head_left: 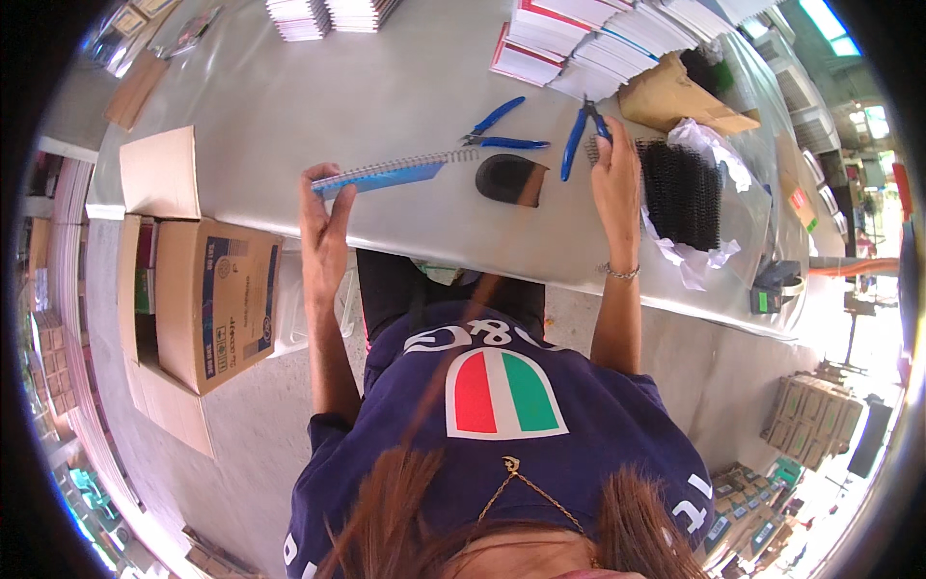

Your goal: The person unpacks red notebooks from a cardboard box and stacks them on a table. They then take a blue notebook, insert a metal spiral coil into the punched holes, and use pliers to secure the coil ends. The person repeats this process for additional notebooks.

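My left hand [326, 224] is closed on the left end of a spiral-bound notebook [397, 176] with a blue cover. The notebook is held nearly edge-on above the table's near edge, its wire coil [461, 156] sticking out past the right end. In my right hand [615, 179] is a pair of blue-handled pliers [581, 130], jaws pointing away from me and handles spread. A second pair of blue-handled pliers [509, 143] lies open on the table between my hands. Just nearer than it rests a black rounded object [503, 180] whose kind I cannot make out.
Black binding coils [680, 198] lie on crumpled white paper beside my right wrist. Behind them stands an open brown carton [666, 95]. Stacked books [540, 43] line the table's far side, with more book stacks [299, 17] farther left. An open cardboard box [217, 299] sits left of the table.
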Demonstrator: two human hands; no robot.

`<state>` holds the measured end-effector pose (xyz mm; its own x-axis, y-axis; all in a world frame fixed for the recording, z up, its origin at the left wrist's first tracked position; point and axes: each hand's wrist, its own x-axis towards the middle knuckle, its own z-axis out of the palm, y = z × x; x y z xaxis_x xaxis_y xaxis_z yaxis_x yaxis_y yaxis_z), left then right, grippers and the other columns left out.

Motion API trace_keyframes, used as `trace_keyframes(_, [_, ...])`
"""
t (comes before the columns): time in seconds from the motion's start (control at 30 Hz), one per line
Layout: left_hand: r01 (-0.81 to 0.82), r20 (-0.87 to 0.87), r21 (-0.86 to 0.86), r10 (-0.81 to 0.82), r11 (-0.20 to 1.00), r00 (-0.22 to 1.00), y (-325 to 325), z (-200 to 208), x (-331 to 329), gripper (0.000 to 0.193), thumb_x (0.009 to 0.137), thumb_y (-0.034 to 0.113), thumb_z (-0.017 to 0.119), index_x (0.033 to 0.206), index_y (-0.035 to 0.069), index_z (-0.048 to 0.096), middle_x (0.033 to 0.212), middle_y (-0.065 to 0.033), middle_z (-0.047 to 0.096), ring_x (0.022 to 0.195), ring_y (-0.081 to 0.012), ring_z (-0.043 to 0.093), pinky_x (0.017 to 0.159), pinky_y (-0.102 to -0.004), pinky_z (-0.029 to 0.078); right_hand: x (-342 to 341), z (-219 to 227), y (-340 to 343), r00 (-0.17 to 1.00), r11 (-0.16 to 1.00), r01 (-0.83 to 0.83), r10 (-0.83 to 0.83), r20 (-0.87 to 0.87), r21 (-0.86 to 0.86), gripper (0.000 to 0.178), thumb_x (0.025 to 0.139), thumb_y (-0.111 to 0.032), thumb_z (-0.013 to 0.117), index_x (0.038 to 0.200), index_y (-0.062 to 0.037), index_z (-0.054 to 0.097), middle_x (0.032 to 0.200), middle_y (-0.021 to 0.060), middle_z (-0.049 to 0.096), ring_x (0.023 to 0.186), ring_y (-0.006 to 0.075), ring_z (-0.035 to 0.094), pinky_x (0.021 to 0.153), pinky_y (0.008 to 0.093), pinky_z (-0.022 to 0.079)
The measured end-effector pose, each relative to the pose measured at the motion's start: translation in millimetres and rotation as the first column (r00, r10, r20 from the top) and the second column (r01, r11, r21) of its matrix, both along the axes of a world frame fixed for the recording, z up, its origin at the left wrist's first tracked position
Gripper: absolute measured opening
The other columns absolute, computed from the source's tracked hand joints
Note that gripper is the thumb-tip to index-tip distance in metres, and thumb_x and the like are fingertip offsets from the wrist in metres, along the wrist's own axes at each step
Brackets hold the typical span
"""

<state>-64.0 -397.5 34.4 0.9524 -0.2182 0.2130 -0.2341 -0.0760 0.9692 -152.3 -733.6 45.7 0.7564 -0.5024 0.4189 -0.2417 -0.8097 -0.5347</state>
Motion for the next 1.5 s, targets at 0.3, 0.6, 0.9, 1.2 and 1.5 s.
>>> trace_keyframes(0.3, [-0.042,0.011,0.179,0.040,0.983,0.999,3.4,2.0,-2.9,0.022,0.098,0.012,0.056,0.116,0.004,0.047,0.107,-0.0081,0.051,0.101,-0.0179,0.044,0.094,-0.0283,0.034,-10.8,13.2,-47.0,0.963,0.964,0.256,-0.261,-0.069,-0.072,0.031,0.094,-0.004,0.049,0.124,0.0007,0.058,0.124,0.0225,0.060,0.116,0.0386,0.056,0.097,0.0436,0.044])
trace_keyframes(0.6, [-0.028,-0.023,0.156,0.032,0.987,0.999,0.3,-6.7,-2.9,0.024,0.099,0.013,0.055,0.119,0.004,0.045,0.110,-0.0078,0.050,0.104,-0.0185,0.042,0.098,-0.0289,0.031,2.6,-10.3,-33.7,0.979,0.975,0.093,-0.126,-0.162,-0.200,0.031,0.088,-0.003,0.055,0.118,-0.0008,0.060,0.111,0.0219,0.063,0.101,0.0399,0.063,0.085,0.0474,0.050])
trace_keyframes(0.9, [-0.007,-0.034,0.068,0.009,0.998,0.999,-1.0,-12.6,-3.4,0.023,0.099,0.010,0.054,0.120,0.005,0.046,0.113,-0.0063,0.049,0.108,-0.0166,0.042,0.101,-0.0292,0.029,48.2,-9.3,-8.0,0.954,0.931,-0.295,0.274,-0.121,-0.216,0.031,0.082,-0.009,0.068,0.113,-0.0090,0.065,0.115,0.0140,0.056,0.106,0.0330,0.054,0.091,0.0452,0.041])
trace_keyframes(1.2, [-0.011,-0.050,0.068,0.014,0.998,0.999,-4.3,-9.8,-8.5,0.023,0.099,0.011,0.054,0.120,0.005,0.046,0.109,-0.0055,0.048,0.103,-0.0165,0.042,0.097,-0.0281,0.031,56.4,-31.3,8.2,0.898,0.917,-0.390,0.359,-0.254,-0.083,0.022,0.083,-0.024,0.073,0.096,-0.0098,0.064,0.115,0.0079,0.054,0.104,0.0309,0.053,0.090,0.0415,0.042])
trace_keyframes(1.5, [0.000,-0.045,0.065,0.003,0.998,0.999,-11.6,-10.9,-5.3,0.022,0.099,0.012,0.054,0.119,0.006,0.046,0.108,-0.0051,0.049,0.101,-0.0155,0.042,0.095,-0.0278,0.032,53.3,-36.6,8.8,0.861,0.866,-0.483,0.443,-0.250,-0.127,0.026,0.083,-0.031,0.075,0.096,-0.0128,0.061,0.147,0.0127,0.038,0.135,0.0367,0.037,0.107,0.0478,0.034])
